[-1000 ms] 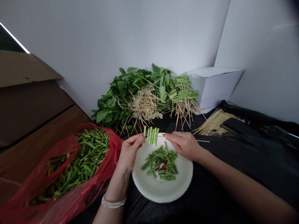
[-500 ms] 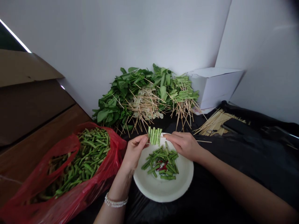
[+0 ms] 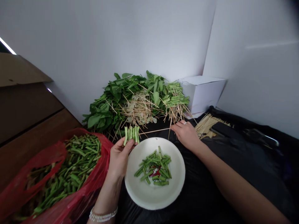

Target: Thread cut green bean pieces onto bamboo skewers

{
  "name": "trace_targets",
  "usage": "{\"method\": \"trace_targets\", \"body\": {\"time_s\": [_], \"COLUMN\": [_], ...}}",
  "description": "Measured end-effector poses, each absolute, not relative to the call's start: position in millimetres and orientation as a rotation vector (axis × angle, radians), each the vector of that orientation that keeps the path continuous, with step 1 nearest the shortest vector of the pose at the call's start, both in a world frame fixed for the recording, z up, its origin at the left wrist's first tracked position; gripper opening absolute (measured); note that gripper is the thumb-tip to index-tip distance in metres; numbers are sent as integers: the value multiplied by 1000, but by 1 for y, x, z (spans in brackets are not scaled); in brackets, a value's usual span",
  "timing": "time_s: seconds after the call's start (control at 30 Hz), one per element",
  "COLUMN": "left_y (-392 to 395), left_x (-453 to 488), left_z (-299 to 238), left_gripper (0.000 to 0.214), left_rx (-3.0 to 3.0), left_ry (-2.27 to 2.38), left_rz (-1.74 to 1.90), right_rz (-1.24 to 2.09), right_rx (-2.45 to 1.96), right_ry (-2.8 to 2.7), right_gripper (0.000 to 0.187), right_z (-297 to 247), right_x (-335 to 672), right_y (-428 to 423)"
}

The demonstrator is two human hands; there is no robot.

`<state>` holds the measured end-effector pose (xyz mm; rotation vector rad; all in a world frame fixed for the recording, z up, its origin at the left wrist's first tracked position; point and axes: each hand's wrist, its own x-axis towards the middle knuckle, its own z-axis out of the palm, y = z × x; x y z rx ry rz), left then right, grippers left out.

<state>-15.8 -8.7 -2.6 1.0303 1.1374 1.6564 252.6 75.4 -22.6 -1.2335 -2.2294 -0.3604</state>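
My left hand (image 3: 120, 154) is closed on a row of short green bean pieces (image 3: 132, 134) threaded on a thin bamboo skewer (image 3: 155, 131), held just past the far left rim of a white plate (image 3: 144, 193). My right hand (image 3: 185, 133) pinches the skewer's other end, out to the right of the plate. The skewer spans between both hands. Cut bean pieces (image 3: 154, 168) and a bit of red chilli lie in the plate's middle.
A red plastic bag (image 3: 77, 199) full of cut beans sits at the left. Against the wall lie leafy greens (image 3: 112, 99), finished skewers (image 3: 175, 99) and a white box (image 3: 202, 93). Loose bamboo sticks (image 3: 206, 124) lie on black sheeting at right. Cardboard stands far left.
My right hand slid away to the right along the skewer, baring its length. My left hand stayed on the bean row. The view shifted, so everything sits lower and further left.
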Motion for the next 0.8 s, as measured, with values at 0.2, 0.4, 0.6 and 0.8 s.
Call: {"method": "trace_targets", "body": {"time_s": [0.2,0.4,0.6,0.8], "left_y": [-10,-7,-6,-3], "left_x": [-14,-14,-13,-15], "left_z": [0,-1,-4,-4], "left_gripper": [49,42,42,44], "left_rx": [1134,1155,1155,1214], "left_ry": [1069,1157,1168,1220], "left_rz": [1595,1526,1497,1491], "right_rz": [286,546,593,304], "right_rx": [-1136,-1201,-1376,-1646], "right_ry": [-1840,-1655,-1680,-1811], "right_gripper": [25,37,47,31], "right_z": [-34,-43,-54,-49], "right_x": [255,260,265,275], "right_y": [88,106,123,118]}}
